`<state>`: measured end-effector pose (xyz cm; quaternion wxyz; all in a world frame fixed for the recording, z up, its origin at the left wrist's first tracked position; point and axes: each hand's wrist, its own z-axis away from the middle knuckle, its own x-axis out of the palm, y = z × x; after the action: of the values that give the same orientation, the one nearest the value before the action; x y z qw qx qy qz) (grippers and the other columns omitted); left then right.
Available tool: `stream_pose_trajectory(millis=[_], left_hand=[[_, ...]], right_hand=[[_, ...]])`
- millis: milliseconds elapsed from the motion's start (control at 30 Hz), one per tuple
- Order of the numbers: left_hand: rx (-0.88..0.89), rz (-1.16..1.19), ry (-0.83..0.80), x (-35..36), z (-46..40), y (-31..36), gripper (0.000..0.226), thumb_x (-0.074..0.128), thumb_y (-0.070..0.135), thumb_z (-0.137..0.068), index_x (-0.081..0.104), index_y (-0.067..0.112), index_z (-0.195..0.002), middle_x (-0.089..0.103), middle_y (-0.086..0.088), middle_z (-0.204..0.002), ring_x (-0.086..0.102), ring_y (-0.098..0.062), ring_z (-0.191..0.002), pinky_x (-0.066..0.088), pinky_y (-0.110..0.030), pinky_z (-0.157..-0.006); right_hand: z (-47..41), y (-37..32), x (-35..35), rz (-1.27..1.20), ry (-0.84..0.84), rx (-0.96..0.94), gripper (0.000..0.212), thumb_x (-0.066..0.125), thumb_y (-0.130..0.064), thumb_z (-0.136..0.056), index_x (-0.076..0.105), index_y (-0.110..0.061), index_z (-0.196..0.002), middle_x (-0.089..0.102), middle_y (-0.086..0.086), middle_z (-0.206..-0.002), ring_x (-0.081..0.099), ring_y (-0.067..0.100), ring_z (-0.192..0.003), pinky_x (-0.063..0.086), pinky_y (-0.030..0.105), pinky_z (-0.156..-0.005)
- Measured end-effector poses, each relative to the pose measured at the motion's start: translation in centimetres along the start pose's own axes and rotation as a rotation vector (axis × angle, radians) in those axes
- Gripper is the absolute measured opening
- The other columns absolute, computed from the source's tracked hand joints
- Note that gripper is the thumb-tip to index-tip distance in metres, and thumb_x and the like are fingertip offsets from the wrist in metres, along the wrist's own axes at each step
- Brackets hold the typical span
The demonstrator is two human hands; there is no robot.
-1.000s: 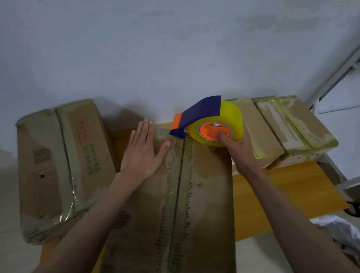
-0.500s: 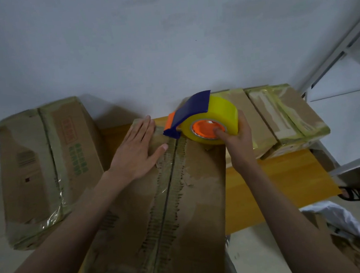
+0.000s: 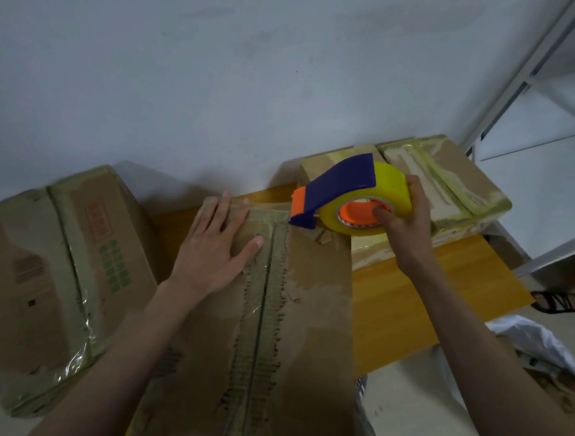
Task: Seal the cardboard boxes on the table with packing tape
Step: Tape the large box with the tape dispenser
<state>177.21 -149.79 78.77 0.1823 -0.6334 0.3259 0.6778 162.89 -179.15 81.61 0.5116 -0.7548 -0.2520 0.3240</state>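
Cardboard box [image 3: 254, 326] under hands, tape dispenser [image 3: 350, 194], taped boxes [image 3: 444, 181] behind, table [image 3: 427, 295]

- We take this for a plain storeroom or packing corner: a bare grey wall [image 3: 229, 65] at twelve o'clock.
- At two o'clock we see white metal shelving [image 3: 535, 144].
- Worn, tape-scarred cardboard boxes [image 3: 56, 275] crowd a wooden table [image 3: 427, 302].

Bare forearms, no sleeves visible
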Motion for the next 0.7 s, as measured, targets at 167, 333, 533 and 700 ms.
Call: stream_pose_trajectory(millis=[167, 333, 533, 700], left_hand=[[-0.061, -0.03, -0.059, -0.3, -0.7, 1.6, 0.091, -0.003, 0.084, -0.087, -0.002, 0.03, -0.16, -0.011, -0.002, -0.168, -0.015, -0.025, -0.154, 0.0, -0.046, -0.126], [-0.023, -0.034, -0.089, -0.7, -1.4, 4.4, 0.094, -0.005, 0.08, -0.088, -0.002, 0.02, -0.161, -0.008, 0.001, -0.168, -0.013, -0.016, -0.153, -0.004, -0.039, -0.126], [0.028, 0.013, -0.116, 0.2, -2.7, 7.3, 0.097, 0.0, 0.083, -0.086, -0.004, 0.02, -0.16, -0.007, 0.002, -0.168, -0.013, -0.014, -0.153, -0.002, -0.038, -0.126], [0.011, 0.002, -0.079, 1.3, -2.9, 7.5, 0.106, -0.002, 0.088, -0.079, -0.006, 0.02, -0.16, -0.01, 0.002, -0.168, -0.016, -0.018, -0.153, -0.003, -0.043, -0.126]], right_hand=[[0.1, -0.3, 0.2, 0.052, -0.008, -0.021, 0.049, 0.065, -0.03, -0.08, 0.048, -0.025, -0.126, 0.059, 0.01, -0.12, 0.063, 0.031, -0.104, 0.06, 0.051, -0.076], [0.2, -0.1, 0.2, 0.058, -0.003, -0.022, 0.051, 0.064, -0.036, -0.08, 0.048, -0.024, -0.127, 0.059, 0.009, -0.119, 0.064, 0.031, -0.104, 0.06, 0.051, -0.076], [0.3, -0.4, 0.2, 0.076, -0.002, -0.042, 0.05, 0.063, -0.035, -0.08, 0.047, -0.024, -0.126, 0.059, 0.006, -0.117, 0.063, 0.028, -0.102, 0.058, 0.042, -0.072], [0.4, -0.4, 0.2, 0.059, -0.011, -0.013, 0.048, 0.065, -0.019, -0.082, 0.046, -0.024, -0.126, 0.058, -0.001, -0.113, 0.063, 0.021, -0.101, 0.058, 0.034, -0.071]])
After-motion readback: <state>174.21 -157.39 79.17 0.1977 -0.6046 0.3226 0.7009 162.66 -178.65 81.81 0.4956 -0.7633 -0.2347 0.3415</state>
